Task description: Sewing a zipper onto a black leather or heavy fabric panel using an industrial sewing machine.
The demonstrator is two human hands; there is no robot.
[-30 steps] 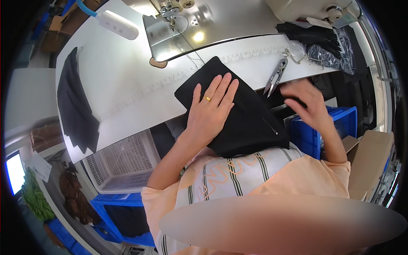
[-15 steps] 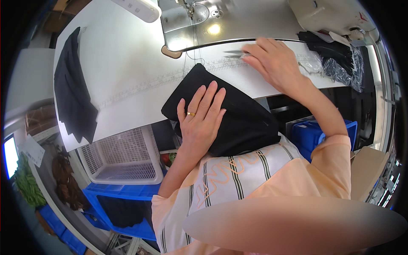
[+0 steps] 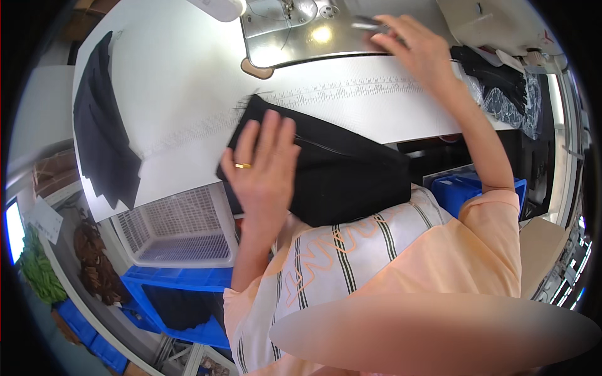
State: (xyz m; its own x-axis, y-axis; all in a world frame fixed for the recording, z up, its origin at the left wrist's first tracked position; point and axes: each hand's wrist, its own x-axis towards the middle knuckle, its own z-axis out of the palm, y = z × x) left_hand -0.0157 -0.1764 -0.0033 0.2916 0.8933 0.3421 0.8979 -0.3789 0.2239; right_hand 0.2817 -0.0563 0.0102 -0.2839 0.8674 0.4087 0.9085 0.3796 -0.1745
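Black fabric [image 3: 351, 169] lies across the front edge of the white table and onto my lap, with a seam line along its upper part. My left hand [image 3: 263, 166], a ring on one finger, rests on its left end with fingers stretched out. Loose thread ends [image 3: 254, 99] stick out at the fabric's far corner. My right hand [image 3: 417, 47] is raised over the sewing machine's metal plate [image 3: 351, 41], closed around small thread snips [image 3: 375, 26], blurred by motion. A short thread [image 3: 287, 39] hangs beneath the needle area.
Dark fabric pieces [image 3: 103, 131] lie at the table's left. A printed ruler scale [image 3: 338, 91] runs along the white table [image 3: 169, 75]. Black pieces with clear plastic [image 3: 505, 94] sit at the right. Below are a white basket [image 3: 179, 229] and blue crates [image 3: 135, 282].
The fabric and my left hand have shifted left. My right hand has moved up and away with the snips. Threads that ran from the needle to the fabric are now parted.
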